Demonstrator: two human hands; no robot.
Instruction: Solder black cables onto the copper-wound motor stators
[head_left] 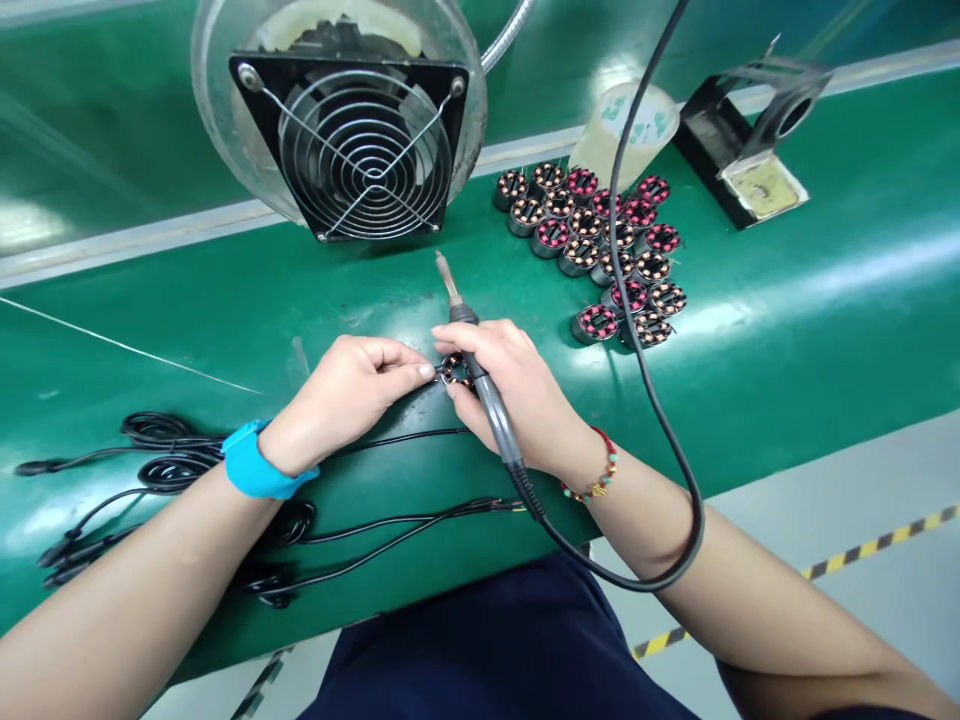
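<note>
Mid-frame, the right hand point(521, 385) grips the soldering iron point(492, 405), long and slanted, its tip up and a bit left (near the fan point(375, 165)). The left hand point(349, 392) pinches the coil ring's point(454, 368) edge.

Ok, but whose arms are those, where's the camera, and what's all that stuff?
There's no robot here, just a person's two bare hands. There is one picture, taken by a camera worn on the person's head, looking down.

The right hand holds a soldering iron, a tool like a fat pen, its tip pointing towards the fan. Its fingers also touch a small round part. The left hand pinches something tiny at that part's edge.

On the green table lie black cables on the left. Farther back are lots of round parts with copper or pink coils, and a black stand.
</note>
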